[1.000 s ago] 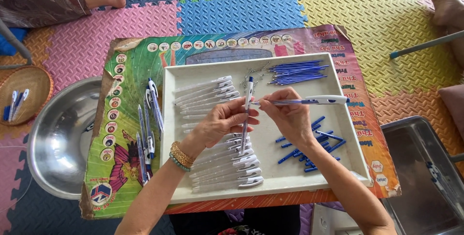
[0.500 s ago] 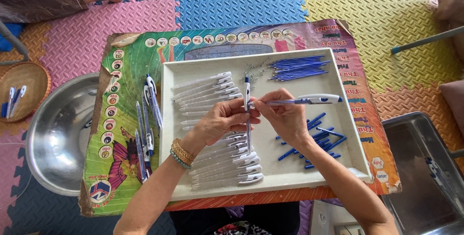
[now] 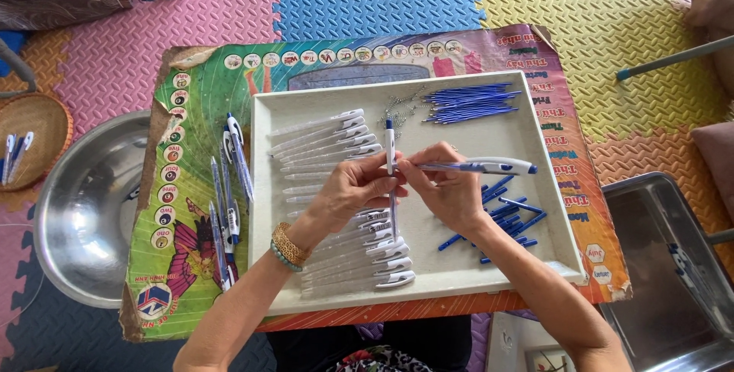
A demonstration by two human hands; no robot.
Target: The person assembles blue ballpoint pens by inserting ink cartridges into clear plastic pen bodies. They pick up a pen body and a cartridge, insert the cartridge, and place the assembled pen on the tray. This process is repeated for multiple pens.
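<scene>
Over the white tray (image 3: pixel 264 211), the left hand (image 3: pixel 359 188) pinches an upright pen (image 3: pixel 390 142); the right hand (image 3: pixel 447 188) grips a sideways pen (image 3: pixel 489 165). A loose grip could drop either one.

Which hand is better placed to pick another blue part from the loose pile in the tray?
Probably the right hand: the loose blue parts lie just beside it, though it holds a pen. The left hand sits over the white barrels.
</scene>
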